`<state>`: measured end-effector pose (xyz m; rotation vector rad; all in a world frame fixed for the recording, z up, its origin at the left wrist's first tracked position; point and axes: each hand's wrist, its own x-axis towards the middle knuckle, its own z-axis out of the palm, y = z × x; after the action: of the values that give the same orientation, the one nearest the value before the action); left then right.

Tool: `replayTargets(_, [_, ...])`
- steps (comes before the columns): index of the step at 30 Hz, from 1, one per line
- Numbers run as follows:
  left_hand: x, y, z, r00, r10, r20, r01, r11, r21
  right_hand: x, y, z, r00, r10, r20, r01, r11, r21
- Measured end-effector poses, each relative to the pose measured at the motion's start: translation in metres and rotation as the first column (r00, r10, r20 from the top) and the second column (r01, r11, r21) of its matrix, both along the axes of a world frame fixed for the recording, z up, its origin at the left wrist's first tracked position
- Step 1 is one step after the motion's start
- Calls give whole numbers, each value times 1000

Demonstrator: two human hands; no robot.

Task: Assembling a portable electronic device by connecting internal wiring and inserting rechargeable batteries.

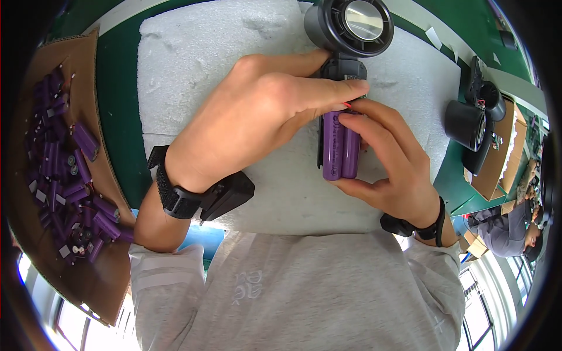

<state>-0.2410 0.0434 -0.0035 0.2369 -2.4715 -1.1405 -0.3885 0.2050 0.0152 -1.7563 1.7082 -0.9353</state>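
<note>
A dark grey handheld fan (351, 29) lies on a white foam pad (193, 64), its round head toward the far side. My left hand (263, 117) grips the fan's handle just below the head. A purple twin-cell battery pack (341, 146) sits in the open handle. My right hand (386, 164) holds this pack, thumb and fingers around its sides and lower end. A thin red wire shows where my two hands meet. Both wrists wear black straps.
A cardboard box (88, 64) at the left holds several purple battery packs (64, 181). More dark fan bodies (471, 123) lie at the right by cardboard boxes. The bench is green (117, 99). Another person in grey (509, 228) is at the far right.
</note>
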Motion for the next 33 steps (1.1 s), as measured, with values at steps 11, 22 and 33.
replayTargets(11, [-1,0,1,1000,0,-1,0,1000,8,9,7,-3,994,-65,-86,56,994,-98])
replayTargets(22, [0,-3,0,1000,-15,11,14,998,67,9,5,-11,995,-74,-72,61,984,-169])
replayTargets(33, [1,-6,2,997,-30,67,19,988,156,9,1,-8,993,-117,-29,114,991,-72])
